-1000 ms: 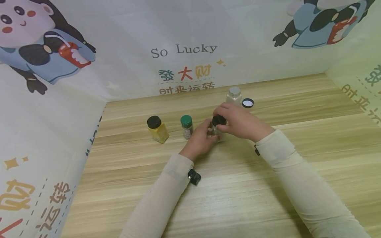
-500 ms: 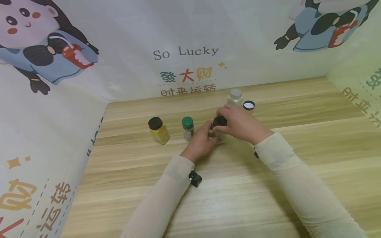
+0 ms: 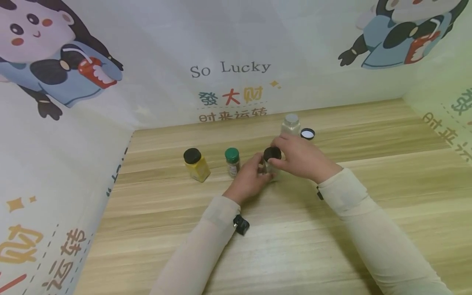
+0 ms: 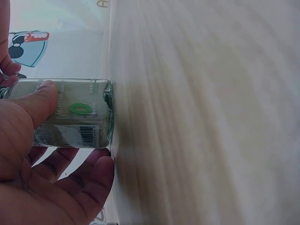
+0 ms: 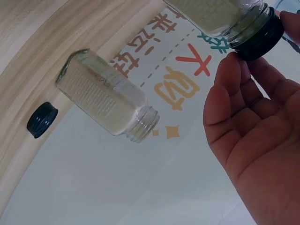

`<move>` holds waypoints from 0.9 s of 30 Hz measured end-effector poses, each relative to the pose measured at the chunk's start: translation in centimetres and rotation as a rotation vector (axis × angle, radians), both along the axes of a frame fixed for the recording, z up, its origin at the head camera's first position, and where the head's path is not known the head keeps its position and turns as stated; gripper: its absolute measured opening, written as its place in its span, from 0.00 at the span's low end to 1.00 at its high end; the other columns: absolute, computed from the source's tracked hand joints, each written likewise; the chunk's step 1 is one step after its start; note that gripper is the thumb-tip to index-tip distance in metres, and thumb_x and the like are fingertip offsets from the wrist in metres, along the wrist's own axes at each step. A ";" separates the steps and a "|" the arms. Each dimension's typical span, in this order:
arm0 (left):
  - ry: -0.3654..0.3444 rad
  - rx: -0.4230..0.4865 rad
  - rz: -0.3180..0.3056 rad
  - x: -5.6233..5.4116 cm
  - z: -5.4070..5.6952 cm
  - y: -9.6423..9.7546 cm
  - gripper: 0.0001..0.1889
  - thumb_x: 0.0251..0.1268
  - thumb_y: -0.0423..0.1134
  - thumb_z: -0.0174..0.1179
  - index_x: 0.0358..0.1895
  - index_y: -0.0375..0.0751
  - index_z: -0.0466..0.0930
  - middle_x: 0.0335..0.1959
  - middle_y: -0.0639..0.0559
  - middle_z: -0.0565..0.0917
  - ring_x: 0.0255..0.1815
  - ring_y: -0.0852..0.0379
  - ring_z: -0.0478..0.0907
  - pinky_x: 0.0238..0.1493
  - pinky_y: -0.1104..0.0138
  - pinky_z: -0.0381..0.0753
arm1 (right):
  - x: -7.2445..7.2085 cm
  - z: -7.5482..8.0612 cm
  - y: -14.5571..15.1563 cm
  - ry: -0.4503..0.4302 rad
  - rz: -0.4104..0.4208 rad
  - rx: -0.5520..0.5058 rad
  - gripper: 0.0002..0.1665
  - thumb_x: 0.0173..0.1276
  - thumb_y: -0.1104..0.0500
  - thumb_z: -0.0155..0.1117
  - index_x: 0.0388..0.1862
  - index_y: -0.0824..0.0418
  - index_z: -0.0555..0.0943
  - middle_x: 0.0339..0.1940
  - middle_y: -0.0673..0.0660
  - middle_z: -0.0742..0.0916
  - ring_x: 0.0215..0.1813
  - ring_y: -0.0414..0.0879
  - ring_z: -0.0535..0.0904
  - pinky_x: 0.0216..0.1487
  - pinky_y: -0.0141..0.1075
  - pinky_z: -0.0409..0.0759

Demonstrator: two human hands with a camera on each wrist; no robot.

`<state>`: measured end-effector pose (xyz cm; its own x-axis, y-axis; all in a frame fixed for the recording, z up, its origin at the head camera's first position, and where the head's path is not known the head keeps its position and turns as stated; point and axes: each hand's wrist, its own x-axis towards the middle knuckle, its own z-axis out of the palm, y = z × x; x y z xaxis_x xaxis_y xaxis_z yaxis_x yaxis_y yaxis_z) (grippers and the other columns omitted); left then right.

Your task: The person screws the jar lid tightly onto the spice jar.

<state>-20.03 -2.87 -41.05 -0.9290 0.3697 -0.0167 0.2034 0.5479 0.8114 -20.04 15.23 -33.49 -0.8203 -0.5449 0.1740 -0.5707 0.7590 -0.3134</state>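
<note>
My left hand grips the body of a square clear glass jar, thumb on one face and fingers around the other side. The jar stands on the table, holding something pale; a green mark and a barcode show on it. At its top is a black screw cap, which my right hand pinches between thumb and fingers. Glass threads show between cap and body in the right wrist view. Just behind stands a similar jar without a cap, filled with pale powder. Beside it lies a loose black cap, white inside facing up.
Left of the hands stand a small bottle with a green cap and a yellow jar with a black lid. The wooden table ends at a printed white backdrop behind and on both sides.
The right thumb and fingers have shifted slightly around the black cap. The left hand keeps its grip on the jar. The whole head view has drifted a little; the other containers stay put.
</note>
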 end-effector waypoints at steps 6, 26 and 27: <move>0.003 -0.008 0.002 0.1 -0.1 -0.1 0.28 0.68 0.41 0.65 0.69 0.48 0.67 0.64 0.47 0.75 0.62 0.48 0.77 0.60 0.58 0.76 | 0.0 -0.2 -0.1 -0.003 -0.040 -0.008 0.18 0.67 0.48 0.70 0.42 0.60 0.78 0.36 0.54 0.81 0.32 0.46 0.74 0.31 0.38 0.72; 0.021 -0.032 -0.005 0.0 0.0 -0.1 0.27 0.68 0.44 0.65 0.67 0.47 0.68 0.57 0.47 0.76 0.60 0.48 0.77 0.58 0.57 0.77 | -0.3 -0.4 0.2 0.060 0.179 -0.052 0.14 0.69 0.62 0.62 0.52 0.61 0.81 0.50 0.54 0.83 0.49 0.47 0.80 0.51 0.44 0.79; 0.019 -0.031 -0.004 0.0 0.0 -0.1 0.27 0.68 0.44 0.65 0.67 0.47 0.68 0.57 0.48 0.76 0.60 0.48 0.77 0.58 0.57 0.77 | -0.3 -0.4 0.2 0.056 0.173 -0.050 0.14 0.69 0.61 0.63 0.52 0.62 0.81 0.50 0.55 0.83 0.50 0.48 0.80 0.52 0.44 0.79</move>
<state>-20.00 -2.95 -41.07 -0.9277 0.3733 -0.0101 0.2214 0.5717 0.7900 -20.31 15.47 -33.92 -0.7030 -0.6668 0.2472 -0.7093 0.6322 -0.3118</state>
